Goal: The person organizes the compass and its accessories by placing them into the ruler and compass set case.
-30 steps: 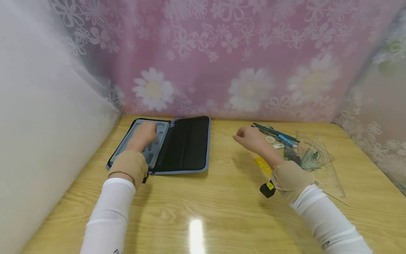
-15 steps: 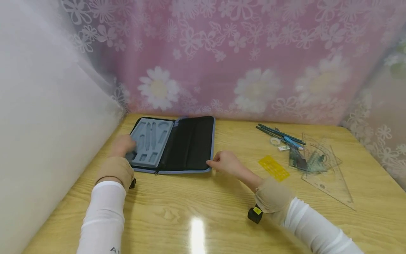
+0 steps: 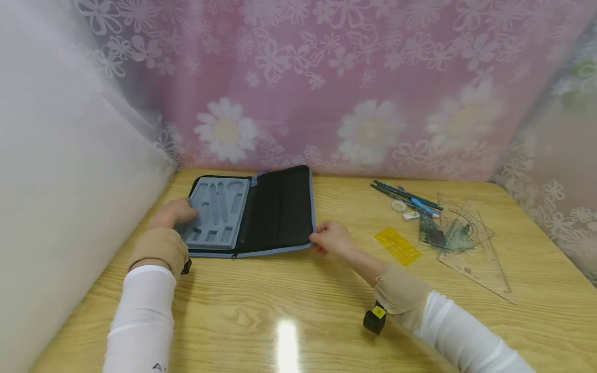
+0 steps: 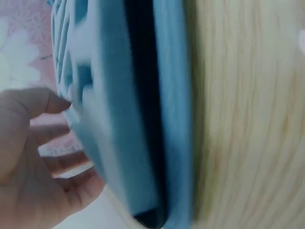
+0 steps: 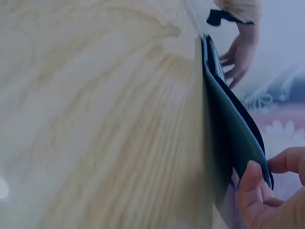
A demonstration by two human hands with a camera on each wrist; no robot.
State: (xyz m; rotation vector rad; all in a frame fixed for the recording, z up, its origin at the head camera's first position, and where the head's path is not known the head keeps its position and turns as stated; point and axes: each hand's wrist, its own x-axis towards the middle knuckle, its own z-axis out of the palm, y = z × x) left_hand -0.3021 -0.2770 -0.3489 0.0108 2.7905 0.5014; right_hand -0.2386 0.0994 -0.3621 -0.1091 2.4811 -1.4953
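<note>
A zippered case [image 3: 283,210] lies spread out on the table. Its left half bears a grey moulded tray [image 3: 218,207] with shaped hollows; its right half is a black-lined cover. My left hand [image 3: 174,212] is at the tray's left side, and in the left wrist view the loosely spread fingers [image 4: 71,162] touch the tray's edge. My right hand [image 3: 332,239] pinches the cover's near right corner between thumb and fingers. In the right wrist view that cover [image 5: 240,131] slants up off the table.
To the right lie dark pencils [image 3: 406,194], a light-blue pointed tool [image 3: 423,207], a white ring [image 3: 398,205], an eraser-like small block [image 3: 411,215], a yellow stencil [image 3: 397,245] and clear set squares [image 3: 485,264]. A white wall bounds the left; a flowered curtain [image 3: 298,93] hangs behind.
My right hand has come left from beside the pencils to the cover's corner, which is now slightly raised. My left hand has moved from over the tray to its left side.
</note>
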